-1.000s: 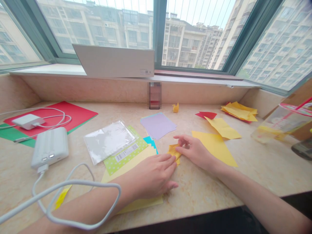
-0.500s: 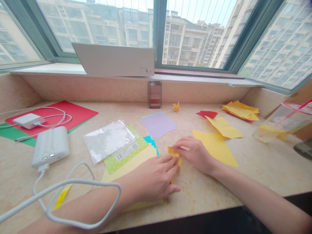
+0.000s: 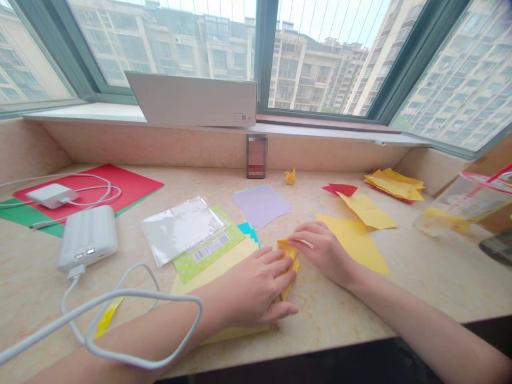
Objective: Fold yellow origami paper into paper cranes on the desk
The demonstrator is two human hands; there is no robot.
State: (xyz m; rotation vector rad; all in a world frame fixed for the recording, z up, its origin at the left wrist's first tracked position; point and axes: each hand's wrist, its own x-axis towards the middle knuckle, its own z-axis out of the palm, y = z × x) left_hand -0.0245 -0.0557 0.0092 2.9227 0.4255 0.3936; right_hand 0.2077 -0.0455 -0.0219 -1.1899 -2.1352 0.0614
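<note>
The right hand has its finger and thumb pinched close together, with the top edge of a folded yellow paper in its grip. The left hand lies flat with its fingers a bit apart, pressing on the same paper. Its grip is not curled around anything. The folded paper is on the worktop, between the two hands and partly under the left fingers.

Under the left hand and arm are pale yellow sheets. Just past them are a green dotted card, a clear bag on top of it, and a blue paper with an edge like steps. A purple paper is a little farther back.

Beside the right hand is a big yellow sheet. A smaller yellow piece lies over its corner, near a red piece.

At the back sits a tiny yellow paper bird. Far left, a white power bank has a white cord that loops in front of the left arm.
</note>
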